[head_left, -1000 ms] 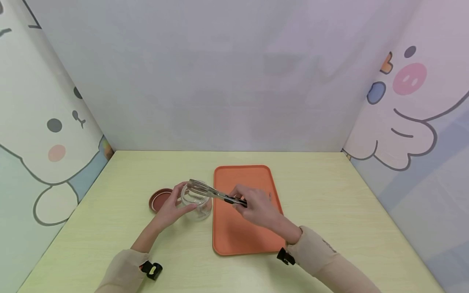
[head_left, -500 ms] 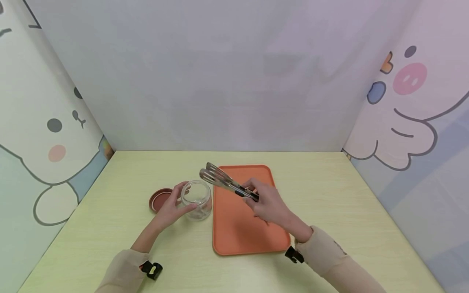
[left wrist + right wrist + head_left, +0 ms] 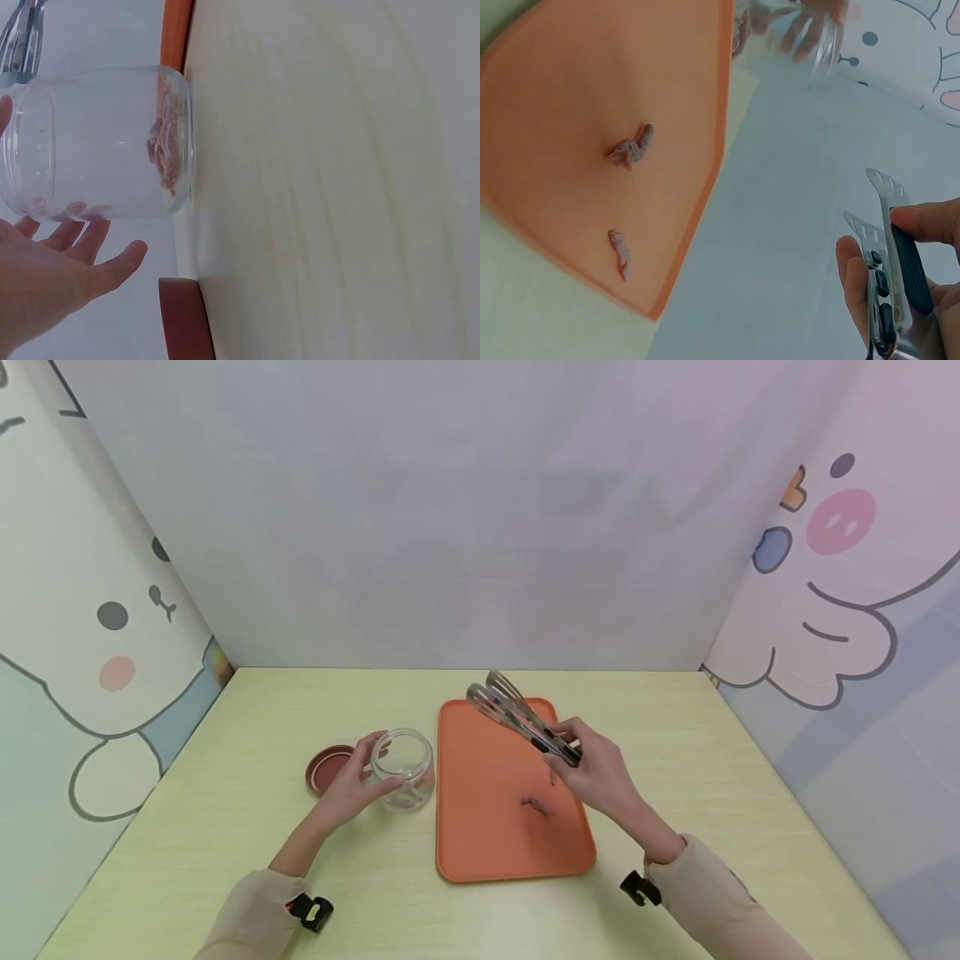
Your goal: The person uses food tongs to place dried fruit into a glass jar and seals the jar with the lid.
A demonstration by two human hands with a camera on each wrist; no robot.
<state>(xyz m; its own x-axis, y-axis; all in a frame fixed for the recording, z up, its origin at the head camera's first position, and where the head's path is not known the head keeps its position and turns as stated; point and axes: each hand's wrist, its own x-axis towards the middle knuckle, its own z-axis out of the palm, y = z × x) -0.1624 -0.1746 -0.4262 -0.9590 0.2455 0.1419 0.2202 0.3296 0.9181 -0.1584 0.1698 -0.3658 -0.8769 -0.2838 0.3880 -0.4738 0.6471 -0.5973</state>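
My left hand holds the clear glass jar near its open rim, thumb on one side and fingers on the other. The jar stands upright on the table, with wrinkled pinkish-brown pieces at its bottom. My right hand grips slotted metal tongs with black grips, held above the orange tray. The tongs' two ends stand apart with nothing between them. Two small, shrivelled, greyish-pink pieces lie on the tray: a thicker one and a thinner one. Their kind is unclear.
A reddish-brown round lid lies on the table left of the jar, partly behind my left hand. The tray sits close to the jar's right side. A pale curtain hangs behind the table's back edge.
My right hand has carried the tongs from over the jar to the right, above the tray, and their ends have spread apart. Pieces on the tray have come into view. The left hand stays put.
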